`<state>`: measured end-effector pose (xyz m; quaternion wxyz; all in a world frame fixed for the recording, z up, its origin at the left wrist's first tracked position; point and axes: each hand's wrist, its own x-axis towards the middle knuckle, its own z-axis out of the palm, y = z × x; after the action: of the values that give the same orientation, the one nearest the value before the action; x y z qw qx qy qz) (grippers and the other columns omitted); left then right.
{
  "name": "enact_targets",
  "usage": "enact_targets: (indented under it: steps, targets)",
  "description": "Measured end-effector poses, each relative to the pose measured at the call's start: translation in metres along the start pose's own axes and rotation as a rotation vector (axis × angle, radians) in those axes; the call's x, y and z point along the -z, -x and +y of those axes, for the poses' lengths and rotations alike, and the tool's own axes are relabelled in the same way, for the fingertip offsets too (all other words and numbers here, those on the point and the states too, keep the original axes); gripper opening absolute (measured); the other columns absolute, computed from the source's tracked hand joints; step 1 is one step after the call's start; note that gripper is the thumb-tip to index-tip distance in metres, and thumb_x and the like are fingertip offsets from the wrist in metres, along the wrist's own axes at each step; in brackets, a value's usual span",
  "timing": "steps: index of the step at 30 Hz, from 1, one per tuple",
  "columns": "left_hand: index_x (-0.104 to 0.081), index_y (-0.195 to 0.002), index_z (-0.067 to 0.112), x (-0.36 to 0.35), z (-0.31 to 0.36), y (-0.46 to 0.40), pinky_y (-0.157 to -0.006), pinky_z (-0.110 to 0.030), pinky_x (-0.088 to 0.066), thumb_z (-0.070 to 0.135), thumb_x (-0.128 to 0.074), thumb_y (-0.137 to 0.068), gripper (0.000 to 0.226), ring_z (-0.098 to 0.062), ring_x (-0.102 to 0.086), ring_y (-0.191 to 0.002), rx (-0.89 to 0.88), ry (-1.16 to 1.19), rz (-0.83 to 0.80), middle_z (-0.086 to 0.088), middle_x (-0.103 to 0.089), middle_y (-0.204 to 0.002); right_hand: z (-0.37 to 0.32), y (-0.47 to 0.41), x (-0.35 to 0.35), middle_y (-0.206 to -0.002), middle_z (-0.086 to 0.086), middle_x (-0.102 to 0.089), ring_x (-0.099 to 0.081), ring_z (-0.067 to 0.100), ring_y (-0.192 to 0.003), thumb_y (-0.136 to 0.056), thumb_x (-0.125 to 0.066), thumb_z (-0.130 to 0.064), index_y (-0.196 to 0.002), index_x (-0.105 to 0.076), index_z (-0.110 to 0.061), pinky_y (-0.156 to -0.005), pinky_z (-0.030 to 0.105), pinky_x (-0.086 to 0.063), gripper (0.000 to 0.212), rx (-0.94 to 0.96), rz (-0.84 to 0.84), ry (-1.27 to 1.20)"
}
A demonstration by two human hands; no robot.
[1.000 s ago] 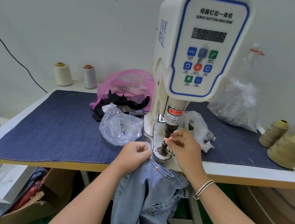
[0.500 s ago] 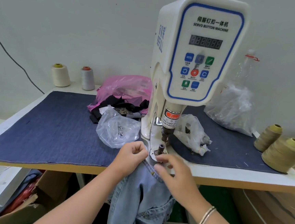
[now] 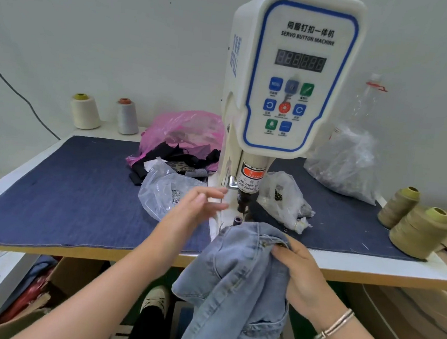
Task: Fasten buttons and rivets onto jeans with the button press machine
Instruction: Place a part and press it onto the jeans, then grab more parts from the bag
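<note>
arms: bare, no sleeves in view | right wrist: thin silver bracelets (image 3: 334, 326), stacked | foot: cream shoe (image 3: 155, 300) with dark markings | leg: black trousers (image 3: 150, 328) below it

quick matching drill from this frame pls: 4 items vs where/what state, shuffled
Items:
1. left hand
2. right hand
3. pink plastic bag
4. two olive thread cones

States:
A. on the table's right end
B. open, fingers spread, holding nothing
C. behind the clear bag, left of the machine
D. gripping the jeans waistband

Pairs: 1-B, 2-D, 3-C, 4-A
</note>
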<state>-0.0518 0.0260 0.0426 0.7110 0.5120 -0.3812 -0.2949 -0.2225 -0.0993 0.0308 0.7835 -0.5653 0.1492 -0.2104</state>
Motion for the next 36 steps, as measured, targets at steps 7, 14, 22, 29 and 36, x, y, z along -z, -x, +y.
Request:
enact_targets:
  steps: [7, 14, 22, 29, 36]
  targets:
    - [-0.058, -0.129, 0.025, 0.015, -0.004, 0.026, -0.108, -0.041, -0.037, 0.065, -0.055, -0.082, 0.062, -0.015, -0.054, -0.124, 0.489, -0.301, -0.484, 0.006, -0.059, -0.133, -0.016, -0.001, 0.002, -0.099, 0.011, -0.073, -0.07, 0.022, -0.093, -0.082, -0.055, -0.011, -0.098, -0.077, -0.013, -0.076, 0.029, -0.056, 0.027, 0.131, -0.172, -0.133]
    - [-0.056, -0.067, 0.03, 0.032, 0.027, 0.018, -0.055, -0.011, -0.043, 0.011, -0.07, -0.074, 0.025, -0.002, -0.053, -0.059, 0.087, -0.083, -0.107, 0.011, -0.057, -0.066, -0.043, 0.0, 0.032, -0.113, 0.006, -0.06, -0.057, 0.024, -0.106, -0.079, -0.064, -0.026, -0.097, -0.072, -0.003, -0.092, 0.034, -0.048, 0.031, 0.13, -0.347, 0.186]
    - [-0.052, -0.067, 0.03, 0.021, 0.032, 0.019, -0.062, -0.024, -0.038, 0.026, -0.078, -0.064, 0.026, -0.016, -0.042, -0.065, -0.033, -0.111, -0.066, -0.001, -0.043, -0.07, -0.015, -0.013, 0.014, -0.122, -0.001, -0.066, -0.059, 0.02, -0.116, -0.092, -0.041, -0.06, -0.113, -0.069, -0.026, -0.101, 0.037, -0.043, 0.048, -0.44, -0.357, 0.457]
    - [-0.054, -0.076, 0.026, 0.045, 0.042, 0.025, -0.061, -0.018, -0.045, 0.028, -0.072, -0.072, 0.019, -0.011, -0.053, -0.067, 0.121, -0.144, -0.22, 0.002, -0.053, -0.075, -0.046, -0.028, 0.002, -0.107, 0.012, -0.071, -0.069, 0.023, -0.096, -0.08, -0.06, -0.028, -0.106, -0.066, -0.008, -0.076, 0.03, -0.057, 0.034, -0.126, -0.034, 0.013]
    - [-0.064, -0.107, 0.019, 0.011, 0.036, 0.008, -0.076, -0.04, -0.037, 0.07, -0.048, -0.081, 0.06, -0.033, -0.046, -0.085, 0.366, -0.132, -0.171, -0.023, -0.052, -0.093, -0.06, -0.03, -0.031, -0.106, 0.007, -0.072, -0.068, 0.02, -0.1, -0.076, -0.059, -0.034, -0.093, -0.077, -0.021, -0.084, 0.032, -0.056, 0.028, -0.059, -0.082, 0.053]
